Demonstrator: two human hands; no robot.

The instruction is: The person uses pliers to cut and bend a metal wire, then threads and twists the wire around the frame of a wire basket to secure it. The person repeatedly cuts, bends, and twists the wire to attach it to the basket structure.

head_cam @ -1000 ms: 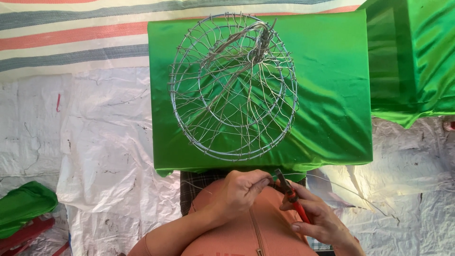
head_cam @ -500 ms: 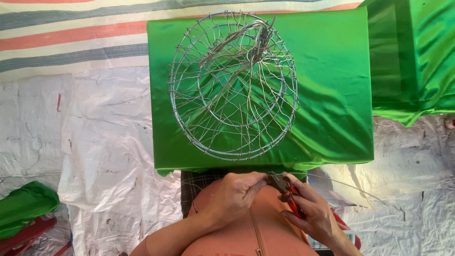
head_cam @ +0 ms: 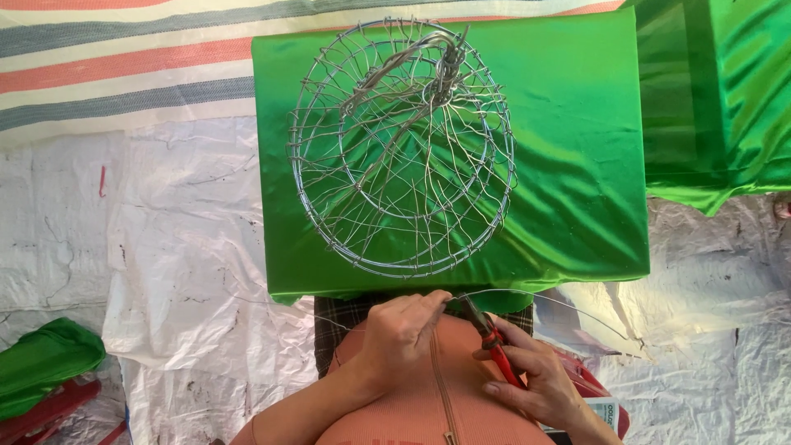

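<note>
— What are you wearing?

— Your top (head_cam: 428, 412) is a salmon-orange knit with fine ribbing, and a zip (head_cam: 438, 387) runs down its middle to a small metal puller at the bottom edge of the view.

— And your arms?

— Your forearms are bare beside the zip, with no sleeves showing. Your left hand (head_cam: 404, 330) and right hand (head_cam: 535, 379) wear no gloves, rings or watch. Nails on the right hand are short and plain.

— Anything above the zip?

— A strip of dark checked cloth (head_cam: 338, 317) shows there, by your top.
</note>
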